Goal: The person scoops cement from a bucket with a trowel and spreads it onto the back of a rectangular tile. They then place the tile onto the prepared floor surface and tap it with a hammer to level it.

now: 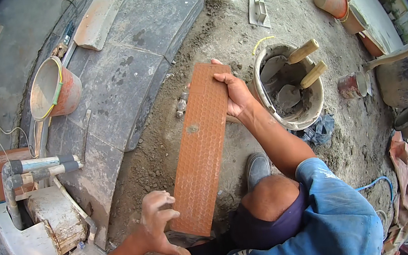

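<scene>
A: Fingers first?

B: Right hand (235,95): fingers closed on the tile (202,153), at its far end. Left hand (158,221): fingers curled but wide, nothing in them that I can see, just beside the tile's near end. Contact there: cannot tell over my remote feed.

A: Tile position?

B: Centre of view, slanting away from the left hand, honeycomb-patterned face visible.

A: Step in hand?

B: My judgement: handling the tile, gripped one-handed. From here I'd want the left fingers supporting the near end before any turn.

A: Surface and room?

B: Rough grey soil (225,32), crumbly. Dark paving slabs (158,15) to the left, blotched; a reddish pail (73,90) among the clutter there. Right of the right hand, a grey-smeared bucket (316,97) with two wooden-handled trowels (303,51) in it. Float (254,10) lying farther off on the soil.
</scene>
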The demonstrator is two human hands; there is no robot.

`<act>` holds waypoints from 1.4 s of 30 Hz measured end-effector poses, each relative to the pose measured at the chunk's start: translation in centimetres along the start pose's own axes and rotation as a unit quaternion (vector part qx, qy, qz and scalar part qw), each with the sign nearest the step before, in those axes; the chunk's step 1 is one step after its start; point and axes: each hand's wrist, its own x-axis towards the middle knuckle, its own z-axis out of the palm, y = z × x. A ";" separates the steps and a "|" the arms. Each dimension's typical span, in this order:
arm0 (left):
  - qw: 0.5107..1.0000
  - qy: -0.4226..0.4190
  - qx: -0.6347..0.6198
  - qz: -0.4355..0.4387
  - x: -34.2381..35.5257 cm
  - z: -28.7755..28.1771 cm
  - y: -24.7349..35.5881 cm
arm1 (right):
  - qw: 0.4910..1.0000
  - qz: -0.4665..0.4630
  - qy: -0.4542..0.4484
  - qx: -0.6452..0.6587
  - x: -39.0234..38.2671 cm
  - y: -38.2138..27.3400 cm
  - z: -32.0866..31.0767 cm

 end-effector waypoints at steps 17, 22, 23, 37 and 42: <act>0.561 0.122 -0.798 -0.181 11.5 10.3 -13.0 | 0.946 0.088 -0.240 -0.200 5.8 -0.4 5.0; 0.556 0.232 -0.788 -0.125 10.9 11.4 -13.4 | 0.804 -0.015 -0.153 -0.574 7.4 3.4 6.9; 0.566 0.294 -0.761 -0.118 10.7 11.2 -13.5 | 0.715 -0.145 -0.125 -0.673 7.0 3.9 6.7; 0.608 0.450 -0.647 -0.096 7.9 5.5 -11.0 | 0.423 -0.165 -0.207 -0.866 -0.3 0.9 1.2; 0.489 0.119 -0.859 -0.097 6.8 4.2 -11.9 | 0.277 -0.276 -0.317 -0.864 2.9 -4.9 3.8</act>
